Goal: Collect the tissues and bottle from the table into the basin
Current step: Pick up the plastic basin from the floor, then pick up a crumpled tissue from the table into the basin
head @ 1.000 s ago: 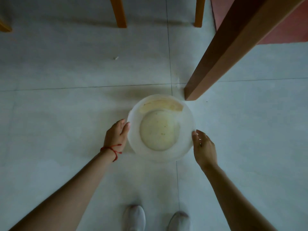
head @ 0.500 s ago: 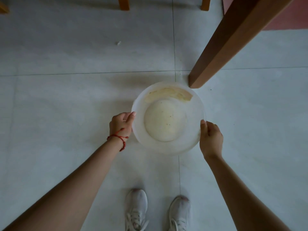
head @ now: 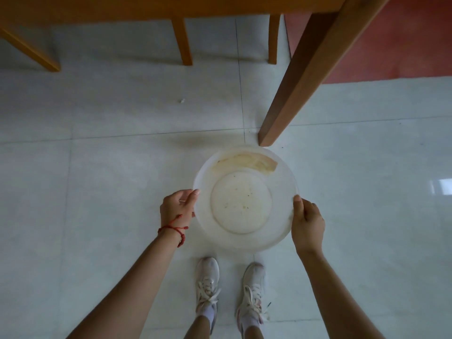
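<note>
Both hands grip the round, translucent white plastic basin (head: 245,199) by its smooth rim, the left hand (head: 176,208) and right hand (head: 307,222) on opposite sides. Between them its flat bottom looks speckled, with a yellowish smear on the far wall; a square brown wooden table leg (head: 300,77) stands just beyond, on glossy pale floor tiles (head: 97,179).

One translucent basin (head: 245,241), two hands: a left hand (head: 176,209) and a right hand (head: 308,223). One red string bracelet (head: 175,228). Two white sneakers (head: 207,282). One dark wooden bench leg (head: 300,79), and three lighter wooden legs (head: 183,40) behind.
</note>
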Available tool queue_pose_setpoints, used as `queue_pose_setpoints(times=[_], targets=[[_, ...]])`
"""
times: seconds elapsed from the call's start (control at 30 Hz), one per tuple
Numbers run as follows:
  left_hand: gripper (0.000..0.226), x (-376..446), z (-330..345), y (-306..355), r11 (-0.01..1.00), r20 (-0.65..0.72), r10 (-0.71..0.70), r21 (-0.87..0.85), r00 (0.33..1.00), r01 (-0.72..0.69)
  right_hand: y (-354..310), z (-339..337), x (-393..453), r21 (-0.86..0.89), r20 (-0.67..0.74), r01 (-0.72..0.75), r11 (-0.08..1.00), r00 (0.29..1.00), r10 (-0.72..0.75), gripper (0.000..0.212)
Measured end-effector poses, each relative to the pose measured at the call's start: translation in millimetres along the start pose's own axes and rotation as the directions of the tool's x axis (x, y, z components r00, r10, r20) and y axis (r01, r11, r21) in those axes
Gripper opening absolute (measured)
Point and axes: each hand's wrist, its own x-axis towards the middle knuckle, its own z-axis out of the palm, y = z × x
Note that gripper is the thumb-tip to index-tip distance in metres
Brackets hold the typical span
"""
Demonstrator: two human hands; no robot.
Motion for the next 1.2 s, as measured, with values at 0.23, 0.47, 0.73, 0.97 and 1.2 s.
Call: queue_pose_setpoints(times=[0.23,0.47,0.73,0.97,1.2], targets=[[0.027,-75,-60,67,0.995,0.027,0.072,-0.075,0.997,-0.070,-74,-80,-69,0.161,-0.027,-0.077,0.984,0.996,0.082,0.027],[0.018,-142,-115,135,0.976,0.072,0.129,-0.188,0.989,-0.113,-137,-155,-125,0.298,-0.024,-0.079,0.951,0.996,0.090,0.026],[0.009,-212,-164,207,0.934,0.248,0.131,-0.356,0.960,-0.035,-197,-233,-177,0.436,-0.065,-0.023,0.900,0.996,0.057,0.021],[0.013,-243,-192,248,0.928,0.328,0.164,-0.372,0.930,-0.032,-236,-269,-206,0.463,-0.094,0.020,0.886,0.995,0.027,0.024],[0.015,-256,-211,257,0.927,0.324,0.155,-0.375,0.933,-0.024,-253,-277,-221,0.436,-0.081,0.042,0.899,0.997,-0.007,0.029]])
